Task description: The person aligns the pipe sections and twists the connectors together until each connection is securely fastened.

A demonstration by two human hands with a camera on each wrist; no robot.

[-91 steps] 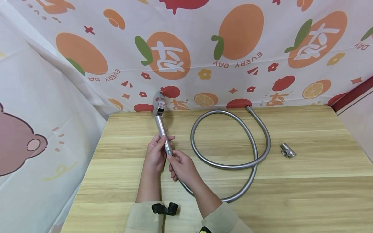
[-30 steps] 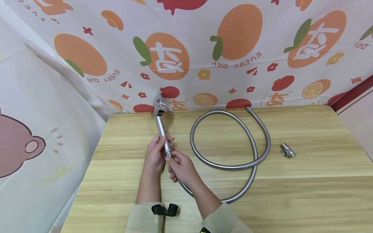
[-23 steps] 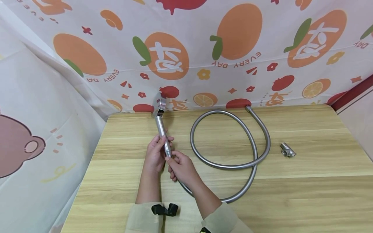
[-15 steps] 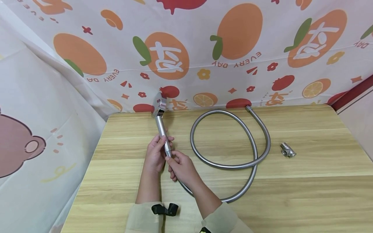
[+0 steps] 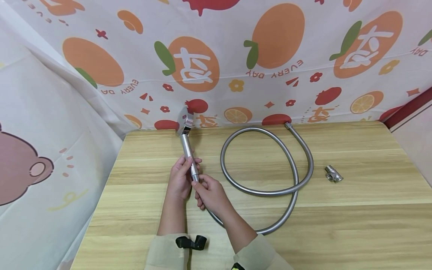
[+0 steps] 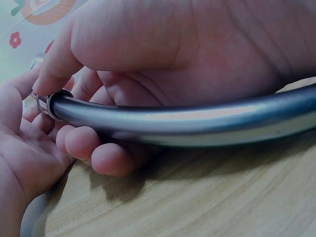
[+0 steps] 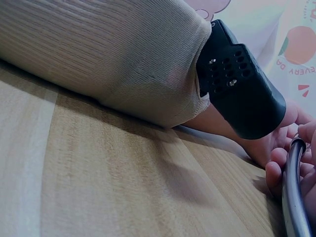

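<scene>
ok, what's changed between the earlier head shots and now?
No clear move; nothing taken hold of or let go. Left hand still holds the shower head, right hand still grips where the hose joins it. Hose loop and fitting stay put.

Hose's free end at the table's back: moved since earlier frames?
No. In the head view, the hose's free end sits at the right end of the same red fruit print as earlier, with no visible shift either way.
</scene>
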